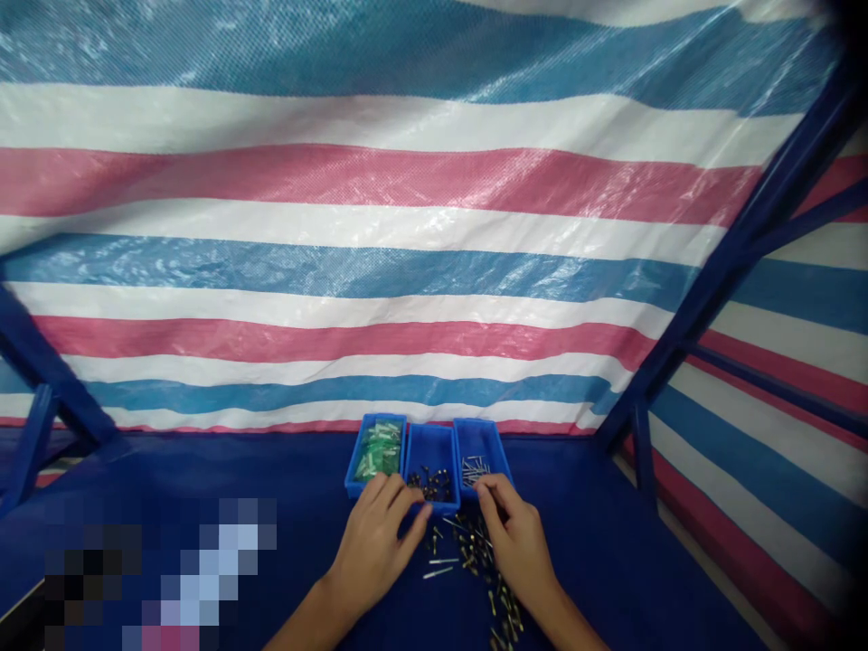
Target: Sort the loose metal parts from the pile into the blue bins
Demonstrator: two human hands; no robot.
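Note:
My left hand is over the front edges of the left and middle bins, fingers curved, with the thumb tip a little apart from the index finger and nothing visible between them. The left blue bin holds small clear-and-green pieces. Small dark brass-coloured parts lie in the middle blue bin. At the front of the right blue bin, which has thin silver pins in it, my right hand closes thumb and index finger together; whatever they pinch is hidden.
A loose pile of small brass-coloured parts and several silver pins lie on the dark blue table. Striped sheeting hangs behind, between blue frame posts. A pixelated patch covers the lower left.

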